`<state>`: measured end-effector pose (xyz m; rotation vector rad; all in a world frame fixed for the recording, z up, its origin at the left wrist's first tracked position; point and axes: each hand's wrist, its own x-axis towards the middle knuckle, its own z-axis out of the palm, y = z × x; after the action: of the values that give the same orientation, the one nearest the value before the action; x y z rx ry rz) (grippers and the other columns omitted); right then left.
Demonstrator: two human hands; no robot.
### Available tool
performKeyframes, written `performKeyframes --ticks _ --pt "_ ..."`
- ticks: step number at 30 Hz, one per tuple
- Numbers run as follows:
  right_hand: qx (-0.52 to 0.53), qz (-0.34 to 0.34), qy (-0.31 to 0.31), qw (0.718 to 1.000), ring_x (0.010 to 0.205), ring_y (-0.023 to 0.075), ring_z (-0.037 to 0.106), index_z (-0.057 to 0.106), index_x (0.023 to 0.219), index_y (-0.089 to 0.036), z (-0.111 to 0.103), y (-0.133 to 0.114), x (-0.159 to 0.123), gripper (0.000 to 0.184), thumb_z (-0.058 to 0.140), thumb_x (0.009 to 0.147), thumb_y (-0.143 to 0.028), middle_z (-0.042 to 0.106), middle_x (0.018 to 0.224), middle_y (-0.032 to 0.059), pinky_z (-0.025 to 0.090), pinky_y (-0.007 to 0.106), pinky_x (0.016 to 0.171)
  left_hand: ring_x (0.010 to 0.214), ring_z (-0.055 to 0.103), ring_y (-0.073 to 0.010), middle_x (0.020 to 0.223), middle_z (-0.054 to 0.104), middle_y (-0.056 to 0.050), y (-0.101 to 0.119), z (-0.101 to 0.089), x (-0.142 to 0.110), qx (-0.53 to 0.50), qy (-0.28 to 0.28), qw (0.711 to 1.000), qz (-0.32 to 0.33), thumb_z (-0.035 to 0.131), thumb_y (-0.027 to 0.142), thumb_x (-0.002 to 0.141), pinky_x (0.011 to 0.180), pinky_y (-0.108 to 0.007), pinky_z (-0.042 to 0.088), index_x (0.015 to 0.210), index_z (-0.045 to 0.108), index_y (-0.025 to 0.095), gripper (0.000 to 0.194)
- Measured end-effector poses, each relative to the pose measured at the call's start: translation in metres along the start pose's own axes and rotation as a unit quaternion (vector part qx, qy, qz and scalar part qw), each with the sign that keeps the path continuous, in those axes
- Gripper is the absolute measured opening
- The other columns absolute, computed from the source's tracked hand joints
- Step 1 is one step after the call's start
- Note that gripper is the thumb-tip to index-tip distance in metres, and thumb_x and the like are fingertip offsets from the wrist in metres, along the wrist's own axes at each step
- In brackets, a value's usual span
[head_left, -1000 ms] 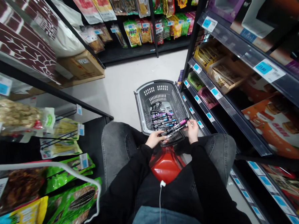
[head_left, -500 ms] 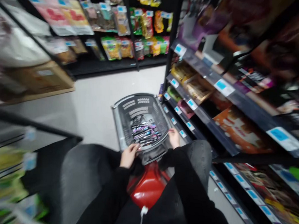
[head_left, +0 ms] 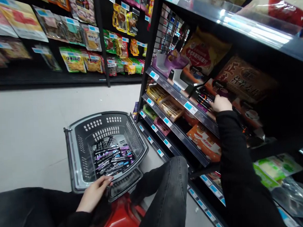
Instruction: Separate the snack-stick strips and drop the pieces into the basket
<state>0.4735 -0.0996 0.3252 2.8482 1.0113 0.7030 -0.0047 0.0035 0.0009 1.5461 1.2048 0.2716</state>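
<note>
A grey shopping basket (head_left: 76,154) sits on the floor ahead of me, with a layer of black stick packets (head_left: 114,159) in it, some with purple or blue parts. My left hand (head_left: 96,192) is at the near rim, its fingers closed on the edge. My right hand (head_left: 220,104) reaches into the shelf on the right, fingers curled in at black stick packets (head_left: 204,98) standing in an open display box. Its fingertips are partly hidden there, so how many packets it grips cannot be made out.
Tiered shelving (head_left: 180,134) with price tags runs along my right, holding boxes and an orange carton (head_left: 203,141). Bagged snacks (head_left: 74,60) hang on the back rack. Below me is a red glossy seat-like object (head_left: 121,220). Pale floor (head_left: 28,133) lies left of the basket.
One second ago both hands held stick packets over the basket. Half a second ago they were apart at its rim. Now my right hand is at the shelf, and the view has turned right.
</note>
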Motion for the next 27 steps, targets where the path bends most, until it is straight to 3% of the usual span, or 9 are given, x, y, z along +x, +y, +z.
performKeyframes --ticks 2,4,9,15,17,19,23,25,27 --pt "-0.041 -0.03 -0.072 0.996 0.083 0.0238 0.055 0.059 0.093 -0.008 -0.002 0.008 0.014 0.035 0.061 0.07 -0.035 0.059 0.087 0.0172 0.041 0.034 0.071 0.057 0.057 -0.0187 0.066 0.068 -0.001 -0.002 0.0 0.001 0.004 -0.004 1.0 -0.001 0.05 0.061 0.055 0.054 -0.025 0.041 0.076 0.064 0.019 0.048" --pt "-0.055 -0.053 -0.076 0.994 0.08 0.0213 0.056 0.061 0.09 -0.011 -0.002 0.011 0.017 0.031 0.06 0.07 -0.035 0.06 0.085 0.0141 0.041 0.031 0.069 0.055 0.057 -0.0184 0.067 0.068 -0.002 -0.004 0.001 0.002 0.003 -0.005 1.0 0.004 0.05 0.061 0.055 0.053 -0.025 0.041 0.076 0.064 0.019 0.049" --pt "-0.047 -0.031 0.079 0.995 0.084 0.0232 0.053 0.058 0.096 -0.014 0.002 0.001 0.002 0.025 0.051 0.077 -0.029 0.056 0.096 0.0151 0.039 0.034 0.068 0.061 0.059 -0.0196 0.068 0.069 -0.002 -0.009 0.002 0.002 -0.012 0.007 1.0 0.016 0.052 0.06 0.056 0.055 -0.026 0.042 0.075 0.064 0.019 0.047" --pt "-0.017 0.027 0.278 0.96 0.086 0.0265 0.048 0.054 0.097 -0.01 -0.007 -0.014 -0.039 0.03 0.027 0.086 -0.016 0.053 0.093 0.0188 0.033 0.039 0.07 0.049 0.053 -0.0154 0.061 0.065 -0.001 -0.012 0.006 0.0 -0.082 -0.017 0.997 -0.005 0.058 0.059 0.056 0.049 -0.025 0.04 0.079 0.062 0.017 0.048" --pt "0.015 0.035 0.321 0.946 0.085 0.0267 0.048 0.053 0.099 -0.01 -0.007 -0.029 -0.07 0.028 0.03 0.086 -0.022 0.052 0.092 0.0179 0.032 0.038 0.069 0.047 0.052 -0.0139 0.058 0.062 0.0 -0.01 0.009 -0.001 -0.136 -0.044 0.99 -0.021 0.061 0.058 0.056 0.048 -0.025 0.04 0.083 0.06 0.015 0.05" --pt "0.058 -0.012 0.306 0.95 0.081 0.0245 0.048 0.053 0.1 -0.012 0.006 -0.058 -0.114 0.027 0.035 0.085 -0.026 0.053 0.092 0.0156 0.031 0.034 0.066 0.049 0.054 -0.0134 0.061 0.062 -0.001 -0.005 0.01 -0.006 -0.216 -0.082 0.972 -0.046 0.063 0.055 0.057 0.05 -0.025 0.043 0.091 0.059 0.014 0.053" --pt "0.147 -0.174 0.117 0.967 0.067 0.017 0.047 0.056 0.093 -0.016 0.066 -0.155 -0.235 0.021 0.039 0.086 -0.027 0.055 0.079 0.0082 0.027 0.029 0.059 0.056 0.06 -0.0151 0.069 0.064 -0.006 0.009 0.008 -0.021 -0.367 -0.134 0.915 -0.096 0.059 0.053 0.067 0.057 -0.028 0.049 0.103 0.053 0.014 0.053" --pt "0.2 -0.239 0.036 0.95 0.066 0.0154 0.047 0.057 0.087 -0.017 0.09 -0.199 -0.296 0.017 0.041 0.086 -0.022 0.056 0.075 0.0062 0.027 0.028 0.06 0.063 0.064 -0.0192 0.077 0.066 -0.01 0.011 0.007 -0.026 -0.433 -0.159 0.88 -0.11 0.051 0.056 0.072 0.061 -0.034 0.051 0.112 0.047 0.017 0.056" --pt "0.24 -0.288 0.001 0.927 0.068 0.0153 0.048 0.057 0.084 -0.017 0.106 -0.226 -0.338 0.015 0.042 0.085 -0.017 0.059 0.077 0.0063 0.027 0.029 0.063 0.071 0.065 -0.0231 0.086 0.066 -0.012 0.007 0.006 -0.026 -0.48 -0.165 0.856 -0.102 0.05 0.056 0.073 0.061 -0.037 0.052 0.117 0.041 0.02 0.057"
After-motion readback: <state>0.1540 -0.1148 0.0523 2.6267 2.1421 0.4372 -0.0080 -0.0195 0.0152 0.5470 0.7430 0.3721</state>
